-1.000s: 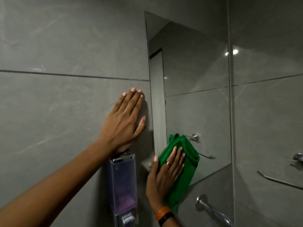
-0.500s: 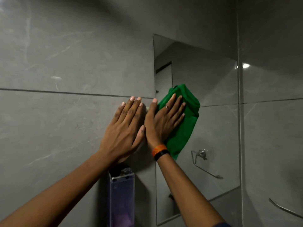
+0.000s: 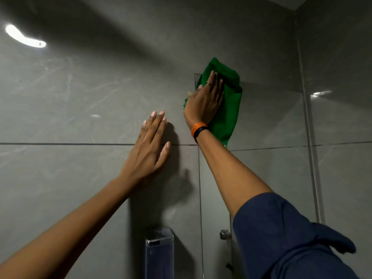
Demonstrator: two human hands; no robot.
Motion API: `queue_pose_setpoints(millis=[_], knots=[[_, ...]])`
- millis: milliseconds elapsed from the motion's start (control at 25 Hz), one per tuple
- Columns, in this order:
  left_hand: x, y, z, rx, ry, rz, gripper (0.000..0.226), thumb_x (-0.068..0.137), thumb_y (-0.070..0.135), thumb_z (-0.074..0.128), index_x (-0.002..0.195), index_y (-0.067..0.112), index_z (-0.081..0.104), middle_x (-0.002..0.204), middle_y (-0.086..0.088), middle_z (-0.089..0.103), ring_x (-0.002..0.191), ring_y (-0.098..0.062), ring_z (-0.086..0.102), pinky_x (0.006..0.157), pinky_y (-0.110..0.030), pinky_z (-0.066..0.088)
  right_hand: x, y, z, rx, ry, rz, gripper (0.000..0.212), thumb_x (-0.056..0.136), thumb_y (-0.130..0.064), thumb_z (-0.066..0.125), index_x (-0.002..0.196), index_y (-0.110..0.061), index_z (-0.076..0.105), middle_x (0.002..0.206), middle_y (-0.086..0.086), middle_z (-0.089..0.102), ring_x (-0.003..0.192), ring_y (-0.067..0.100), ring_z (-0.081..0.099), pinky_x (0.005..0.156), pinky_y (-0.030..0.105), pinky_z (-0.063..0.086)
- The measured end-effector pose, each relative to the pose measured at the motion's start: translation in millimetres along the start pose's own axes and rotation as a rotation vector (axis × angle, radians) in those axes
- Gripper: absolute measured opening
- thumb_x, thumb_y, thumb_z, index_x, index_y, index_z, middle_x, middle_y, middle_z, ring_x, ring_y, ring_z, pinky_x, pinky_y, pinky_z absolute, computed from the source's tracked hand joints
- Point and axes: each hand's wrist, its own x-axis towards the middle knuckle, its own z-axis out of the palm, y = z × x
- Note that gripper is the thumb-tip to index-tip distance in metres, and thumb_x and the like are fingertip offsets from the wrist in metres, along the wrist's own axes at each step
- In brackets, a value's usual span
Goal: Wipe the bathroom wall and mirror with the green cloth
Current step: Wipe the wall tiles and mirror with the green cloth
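The green cloth (image 3: 227,109) is pressed flat against the mirror (image 3: 267,121) at its top left corner, and its upper end overlaps the grey tiled wall (image 3: 80,93) above the mirror's edge. My right hand (image 3: 205,99) lies palm-down on the cloth with fingers spread, holding it to the glass; an orange and black band sits on the wrist. My left hand (image 3: 150,147) rests flat on the wall just left of the mirror, across a tile joint, fingers apart and holding nothing.
A clear soap dispenser (image 3: 159,256) is fixed to the wall below my left hand. A metal fitting (image 3: 224,234) shows in the mirror low down. The adjoining tiled wall (image 3: 342,117) meets the mirror's right edge. My dark blue sleeve (image 3: 281,238) fills the lower right.
My right hand has slid the green cloth up the mirror from its lower left to the top left corner. The view has tilted upward. My left hand has stayed flat on the wall.
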Motion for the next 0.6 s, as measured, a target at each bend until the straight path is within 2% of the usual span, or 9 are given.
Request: queue_pose_setpoints(millis=[80, 200, 320, 440, 600], knots=[[0, -8, -24, 0.044, -0.013, -0.024, 0.072, 0.100, 0.040, 0.028, 0.156, -0.005, 0.022, 0.167, -0.021, 0.017, 0.157, -0.033, 0.009, 0.129, -0.045, 0.007, 3, -8, -1, 0.169, 0.010, 0.010, 0.051, 0.107, -0.011, 0.041, 0.158, -0.009, 0.034, 0.164, 0.015, 0.037, 0.155, 0.029, 0.029, 0.128, 0.045, 0.024], [-3, -34, -70, 0.262, 0.011, -0.008, 0.067, 0.101, 0.033, 0.028, 0.154, -0.007, 0.028, 0.165, -0.025, 0.023, 0.155, -0.038, 0.016, 0.128, -0.051, 0.015, -4, -32, -1, 0.385, -0.048, -0.019, 0.047, 0.106, -0.007, 0.045, 0.153, -0.007, 0.042, 0.157, 0.017, 0.047, 0.147, 0.032, 0.042, 0.121, 0.048, 0.036], [-7, -49, -117, 0.423, 0.011, -0.067, 0.065, 0.101, 0.031, 0.025, 0.157, -0.003, 0.023, 0.168, -0.020, 0.018, 0.157, -0.031, 0.012, 0.129, -0.045, 0.009, -29, -75, 0, 0.588, -0.156, -0.098, 0.048, 0.105, -0.003, 0.044, 0.153, -0.009, 0.043, 0.156, 0.015, 0.048, 0.143, 0.031, 0.046, 0.113, 0.051, 0.047], [-11, -50, -162, 0.546, 0.010, -0.121, 0.067, 0.099, 0.030, 0.025, 0.158, -0.002, 0.020, 0.169, -0.020, 0.015, 0.158, -0.032, 0.010, 0.130, -0.047, 0.010, -69, -118, -1, 0.631, -0.167, -0.240, 0.052, 0.101, 0.001, 0.044, 0.152, -0.011, 0.044, 0.155, 0.012, 0.048, 0.143, 0.026, 0.045, 0.116, 0.048, 0.043], [-31, -60, -214, 0.678, -0.016, -0.142, 0.069, 0.099, 0.030, 0.029, 0.159, -0.001, 0.016, 0.169, -0.019, 0.014, 0.158, -0.032, 0.009, 0.130, -0.048, 0.012, -123, -159, -11, 0.515, -0.147, -0.400, 0.058, 0.093, 0.000, 0.043, 0.149, -0.008, 0.048, 0.149, 0.015, 0.054, 0.137, 0.031, 0.051, 0.116, 0.048, 0.042]])
